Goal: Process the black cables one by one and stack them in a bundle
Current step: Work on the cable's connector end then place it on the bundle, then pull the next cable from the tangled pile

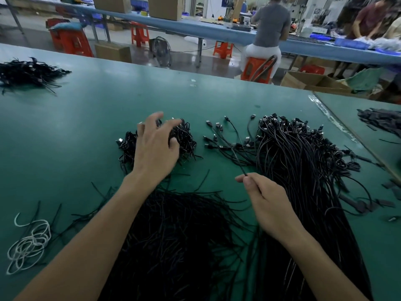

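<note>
My right hand (263, 202) has its fingers (249, 181) closed in a pinch on a single cable (241, 165), gripped near its lower end. From the pinch the cable's long axis runs away from me and slightly left across the bench (86, 118), ending at a small connector. The bundle (184, 135) lies to the left of that cable and well apart from my right hand. My left hand (156, 148) is nearer: it is over the bundle with fingers spread and holds nothing. Motion blur prevents me from confirming contact. The coming move is judged to be a leftward carry of the cable onto the bundle. The cable is thin, black and limp, and it crosses several loose neighbours. The unprocessed pile (303, 161) lies immediately right of it, a snag risk.
</note>
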